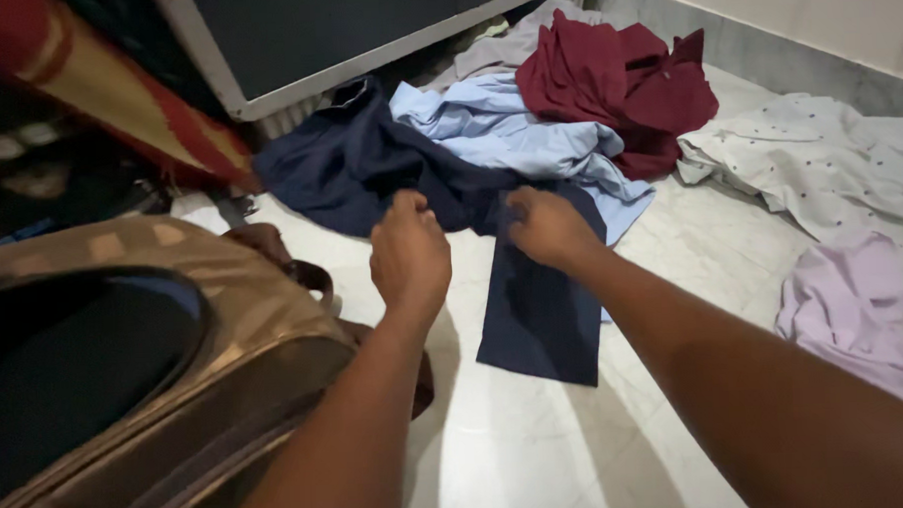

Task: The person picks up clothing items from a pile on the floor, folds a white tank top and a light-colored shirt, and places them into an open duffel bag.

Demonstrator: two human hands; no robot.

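While both grip it, navy garment (533, 301) hangs below left hand (410, 255), right hand (546, 226), over floor (538, 451)

Soft indoor light is falling from above and slightly behind, leaving the pale floor (538, 451) glowing faintly without hard glare. The left hand (410, 257) and right hand (549, 226) are casting diffuse shadows onto the floor and the navy garment (534, 311) beneath them. The upper left corner is sinking into dimness. The brown bag (126, 376) close to the lens is looking soft and smeared, and the wide lens is bending the edges. Fine grain is showing in the darker areas.
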